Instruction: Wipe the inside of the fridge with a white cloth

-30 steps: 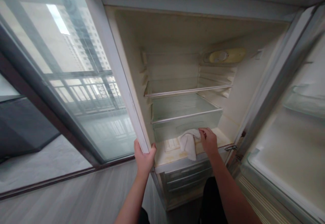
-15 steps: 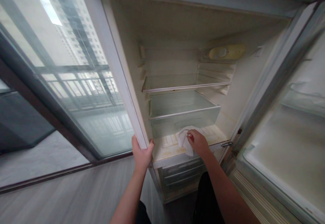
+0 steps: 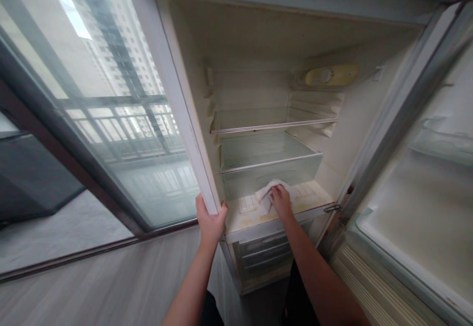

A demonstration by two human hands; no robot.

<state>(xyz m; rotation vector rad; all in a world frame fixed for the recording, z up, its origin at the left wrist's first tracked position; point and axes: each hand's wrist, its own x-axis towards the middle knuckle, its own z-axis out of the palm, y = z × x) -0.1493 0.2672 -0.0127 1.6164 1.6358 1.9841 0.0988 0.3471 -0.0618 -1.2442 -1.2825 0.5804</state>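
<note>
An open fridge (image 3: 254, 40) stands before me, its inside yellowed. My left hand (image 3: 212, 220) is closed around the lower part of its left side wall, thumb on the inner face. With bent fingers my right hand (image 3: 281, 200) pinches a white cloth (image 3: 263, 199) on the compartment floor (image 3: 242, 223), near the front. Part of the cloth bunches up behind the fingers. Yellow-brown stains mark the floor around it. Above the hand are a lower glass shelf (image 3: 271, 151) and an upper glass shelf (image 3: 273, 119).
The fridge door (image 3: 414, 208) with its clear racks is swung out to the right, its metal hinge (image 3: 331, 208) at the lower corner. Beneath the compartment is a drawer (image 3: 266, 253). A yellowed lamp housing (image 3: 331, 75) sits inside. A glass sliding door (image 3: 148, 178) stands left.
My right hand has moved slightly inward and to the left with the cloth, which is now more bunched behind the fingers. My left hand keeps its grip. The view has shifted a little.
</note>
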